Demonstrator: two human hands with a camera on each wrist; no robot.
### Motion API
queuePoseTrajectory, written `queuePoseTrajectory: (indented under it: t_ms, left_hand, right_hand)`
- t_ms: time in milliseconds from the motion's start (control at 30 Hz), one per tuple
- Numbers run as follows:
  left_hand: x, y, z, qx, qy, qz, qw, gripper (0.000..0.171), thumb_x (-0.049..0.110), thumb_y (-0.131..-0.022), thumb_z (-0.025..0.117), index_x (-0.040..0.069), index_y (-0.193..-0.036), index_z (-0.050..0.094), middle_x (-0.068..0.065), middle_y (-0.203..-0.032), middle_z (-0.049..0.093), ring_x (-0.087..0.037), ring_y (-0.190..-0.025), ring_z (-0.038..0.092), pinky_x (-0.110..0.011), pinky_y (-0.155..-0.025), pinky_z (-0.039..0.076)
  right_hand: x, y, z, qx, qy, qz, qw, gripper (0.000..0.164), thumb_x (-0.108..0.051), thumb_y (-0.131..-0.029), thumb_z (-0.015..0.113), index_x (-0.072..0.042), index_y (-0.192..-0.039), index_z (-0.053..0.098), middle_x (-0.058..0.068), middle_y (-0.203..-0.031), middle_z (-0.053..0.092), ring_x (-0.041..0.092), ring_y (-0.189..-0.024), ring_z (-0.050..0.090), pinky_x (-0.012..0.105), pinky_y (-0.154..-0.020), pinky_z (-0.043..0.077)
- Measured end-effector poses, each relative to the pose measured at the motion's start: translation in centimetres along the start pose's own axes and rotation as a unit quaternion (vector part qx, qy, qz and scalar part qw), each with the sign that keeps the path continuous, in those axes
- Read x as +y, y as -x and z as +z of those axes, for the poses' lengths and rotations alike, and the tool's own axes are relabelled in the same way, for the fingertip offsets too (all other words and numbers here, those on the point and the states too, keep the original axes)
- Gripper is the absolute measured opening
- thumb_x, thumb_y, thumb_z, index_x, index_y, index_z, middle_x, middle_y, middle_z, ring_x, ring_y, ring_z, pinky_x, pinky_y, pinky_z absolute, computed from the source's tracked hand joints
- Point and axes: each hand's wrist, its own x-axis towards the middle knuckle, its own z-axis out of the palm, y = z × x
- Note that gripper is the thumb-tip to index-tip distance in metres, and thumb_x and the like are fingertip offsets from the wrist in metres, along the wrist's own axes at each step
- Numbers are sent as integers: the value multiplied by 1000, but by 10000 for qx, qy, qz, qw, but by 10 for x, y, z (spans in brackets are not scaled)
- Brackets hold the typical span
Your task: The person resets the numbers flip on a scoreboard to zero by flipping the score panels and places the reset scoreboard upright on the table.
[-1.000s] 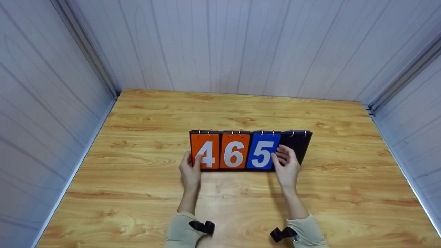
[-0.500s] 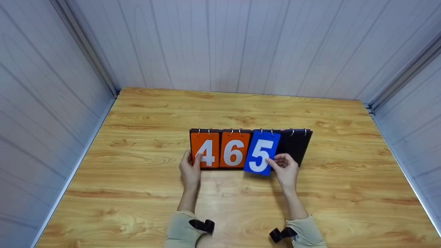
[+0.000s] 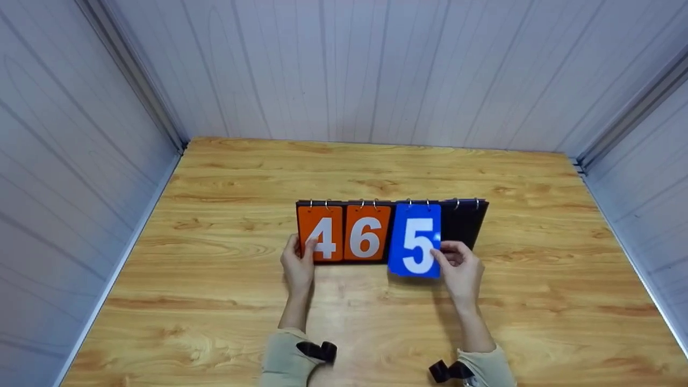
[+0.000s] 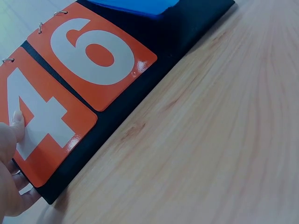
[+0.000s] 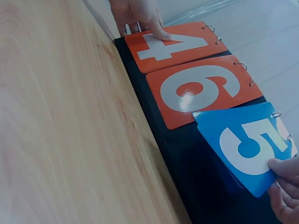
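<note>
A black flip scoreboard (image 3: 461,226) stands tilted on the table, with number cards hung from metal rings along its top. From the left come an orange card with a 4 (image 3: 334,226), an orange card with a 6 (image 3: 367,232) and a blue card with a 5 (image 3: 402,242). My left hand (image 3: 298,267) grips the board's left end, thumb over the 4 card and fingers behind. With thumb and fingers, my right hand (image 3: 463,274) pinches the blue card at its right edge. In the right wrist view this blue card (image 5: 233,121) is lifted off the black backing.
The wood-grain table (image 3: 226,204) extends around the scoreboard on all sides. Pale panel walls (image 3: 344,70) rise behind it and at the left and right. Black straps with small devices (image 3: 317,351) are on both sleeves.
My right hand has slid down the blue 5 card's edge, pinched it and pulled its lower end out from the board, then moved a little right. My left hand keeps its grip.
</note>
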Motion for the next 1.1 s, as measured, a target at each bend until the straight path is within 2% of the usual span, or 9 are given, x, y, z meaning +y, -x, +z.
queuePoseTrajectory:
  t_ms: [233,400,500,567,700,767,900,967,1100]
  left_hand:
    - [-1,-1,3,44,26,117,9999,12,8,-82,62,-2,-88,58,-9,-75,58,-16,-65,51,-24,-55,43]
    - [-1,-1,2,67,7,180,9998,16,10,-82,63,-4,-89,58,-10,-75,58,-16,-65,50,-23,-55,41]
    - [-1,0,1,81,-34,239,9997,17,11,-82,63,-4,-88,57,-11,-75,57,-18,-64,49,-23,-54,40]
    - [0,0,1,84,-7,194,9998,16,10,-82,63,-4,-88,58,-13,-76,58,-20,-65,50,-26,-55,41]
    - [20,4,-3,73,-10,93,9999,15,5,-82,62,-7,-89,57,-17,-78,59,-24,-67,52,-32,-58,43]
    - [24,5,-3,46,-12,34,10000,14,2,-82,61,-9,-91,57,-19,-80,59,-26,-69,53,-35,-60,45]
    - [7,1,0,52,68,-14,10000,14,4,-82,62,-7,-90,57,-18,-79,59,-24,-68,53,-34,-58,45]
    - [-2,-1,1,76,35,6,10000,15,6,-82,63,-6,-90,58,-16,-79,59,-23,-67,52,-33,-57,44]
    - [-2,-1,1,79,-61,43,9999,16,10,-82,63,-3,-91,59,-13,-80,60,-19,-68,53,-29,-58,45]
  right_hand:
    - [-25,1,-17,-546,-601,-178,9965,25,12,-72,65,13,-96,58,25,-82,62,20,-70,61,17,-58,47]
    - [-11,-5,-27,-1061,-1440,32,9839,19,4,-80,61,12,-98,60,22,-90,62,16,-76,61,21,-64,48]
    - [10,-12,-31,-1313,-1883,-117,9732,19,-6,-85,58,6,-100,62,15,-91,64,14,-77,61,22,-65,48]
    - [10,-15,-33,-1409,-2048,-225,9683,20,-8,-86,57,5,-100,62,13,-91,65,14,-76,60,22,-64,48]
    - [0,-21,-37,-1463,-2230,-399,9630,19,1,-85,55,11,-100,59,11,-93,65,13,-83,60,21,-69,47]
    - [-21,-23,-38,-1418,-2200,-532,9637,18,9,-82,54,17,-99,56,11,-94,65,14,-86,60,20,-72,47]
    - [-32,-33,-36,-1377,-2471,-910,9548,22,20,-75,56,21,-97,54,10,-91,65,16,-85,61,21,-75,46]
    - [-38,-38,-33,-1135,-2406,-1028,9585,21,23,-71,57,21,-92,55,10,-86,66,15,-80,62,21,-71,47]
    - [-55,-52,-26,-457,-2103,-1486,9652,13,26,-68,58,21,-80,58,10,-77,64,11,-70,60,18,-64,47]
